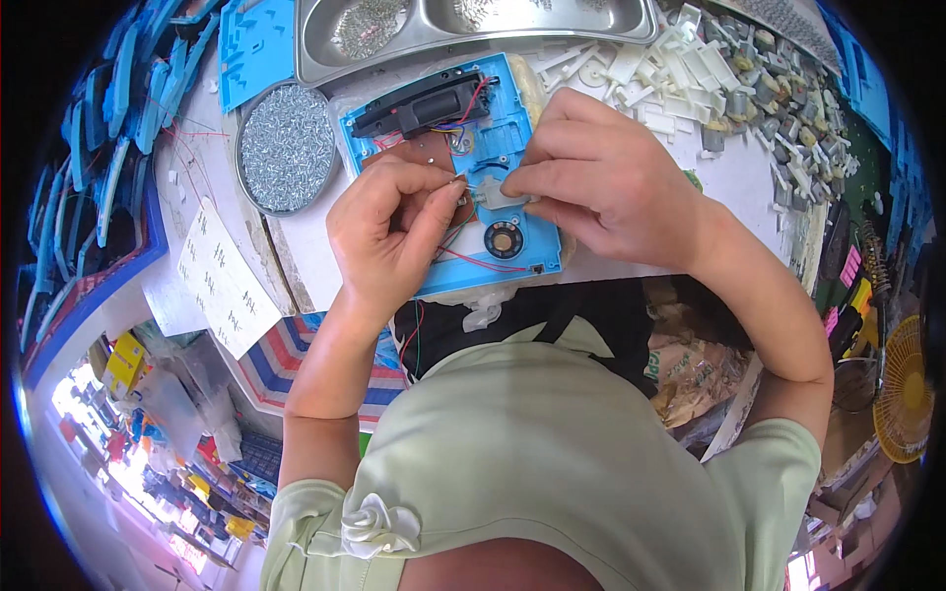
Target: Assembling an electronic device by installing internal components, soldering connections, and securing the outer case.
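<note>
A blue plastic housing [540, 231] lies open in front of me, with a brown circuit board [426, 153], thin coloured wires and a round black speaker [504, 239] inside. Over its middle, my right hand [606, 182] pinches a small translucent white plastic part [496, 194]. My left hand [394, 222] is closed beside that part, thumb and forefinger pressed together at its left end. Whatever lies between those left fingertips is too small to make out. A black module [424, 103] sits along the housing's far side.
Left of the housing stands a round dish of small screws [287, 148]. A steel compartment tray [443, 41] with small metal pieces is at the back. White plastic parts [680, 64] and small grey motors [764, 108] are heaped at the right. A marked paper sheet [227, 281] lies left.
</note>
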The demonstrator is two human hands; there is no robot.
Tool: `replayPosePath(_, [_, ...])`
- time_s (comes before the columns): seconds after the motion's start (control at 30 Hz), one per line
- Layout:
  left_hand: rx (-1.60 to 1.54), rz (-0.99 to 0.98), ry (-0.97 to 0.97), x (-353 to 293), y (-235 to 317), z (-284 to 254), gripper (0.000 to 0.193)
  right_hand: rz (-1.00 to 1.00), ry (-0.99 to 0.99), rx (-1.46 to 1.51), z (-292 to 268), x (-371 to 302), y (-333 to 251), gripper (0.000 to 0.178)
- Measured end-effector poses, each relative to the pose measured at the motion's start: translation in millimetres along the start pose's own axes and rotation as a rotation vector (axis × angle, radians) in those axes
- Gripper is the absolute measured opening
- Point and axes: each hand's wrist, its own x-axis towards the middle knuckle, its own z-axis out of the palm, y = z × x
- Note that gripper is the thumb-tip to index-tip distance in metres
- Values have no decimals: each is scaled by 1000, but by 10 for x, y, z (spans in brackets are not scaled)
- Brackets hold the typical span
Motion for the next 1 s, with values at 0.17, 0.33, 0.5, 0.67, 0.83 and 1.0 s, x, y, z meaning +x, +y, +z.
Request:
replayPosePath(0.17, [4,-9,3,-29,-20,0,10,-52,-24,-75,-12,18,-20,29])
replayPosePath(0.33, [31,84,1,-13,-70,2,11,-47,-56,-181,15,115,-206,27])
replayPosePath(0.5, [38,79,-42,14,-25,-29,9,-11,-32,-143,-54,16,-148,29])
replayPosePath(0.67, [-17,-77,-92,-66,28,-129,9,15,-18,-177,-29,13,-203,27])
replayPosePath(0.83, [47,113,-55,-59,-54,-124,19,-9,24,-163,13,-2,-157,23])
replayPosePath(1.0, [276,57,-186,35,204,-73,25,-31,-21,-205,-10,51,-180,13])
